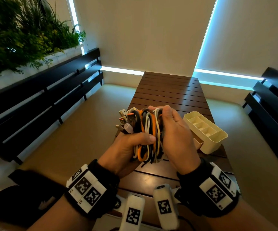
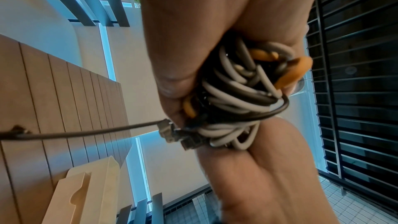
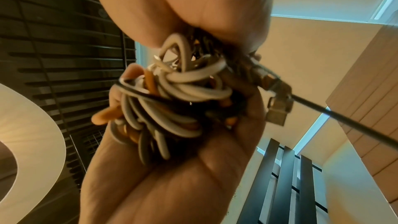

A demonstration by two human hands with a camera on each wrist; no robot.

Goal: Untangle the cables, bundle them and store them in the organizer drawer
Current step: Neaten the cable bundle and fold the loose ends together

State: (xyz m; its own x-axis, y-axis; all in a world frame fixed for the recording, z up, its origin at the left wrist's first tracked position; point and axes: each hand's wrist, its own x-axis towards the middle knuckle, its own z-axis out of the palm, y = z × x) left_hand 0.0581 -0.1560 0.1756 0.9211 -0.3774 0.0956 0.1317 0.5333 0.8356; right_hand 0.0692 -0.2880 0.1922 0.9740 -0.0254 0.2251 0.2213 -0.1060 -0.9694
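A thick bundle of orange, black, white and grey cables [image 1: 147, 130] is held up over the brown slatted table [image 1: 168, 94]. My left hand [image 1: 135, 144] grips its lower left side, thumb across the front. My right hand [image 1: 173, 129] cups the right side, fingers curled over the top. Several USB plugs [image 1: 126, 120] stick out at the upper left. In the left wrist view the coils [image 2: 237, 98] sit between both palms, and one black cable [image 2: 86, 132] runs out toward the table. The right wrist view shows the same coils [image 3: 172, 101] and plugs [image 3: 277, 105].
A cream organizer [image 1: 208, 130] with open top compartments stands on the table right of my hands, its drawer [image 1: 199, 144] pulled out slightly. Dark slatted benches [image 1: 43, 104] flank the table on both sides. Plants [image 1: 26, 34] fill the far left.
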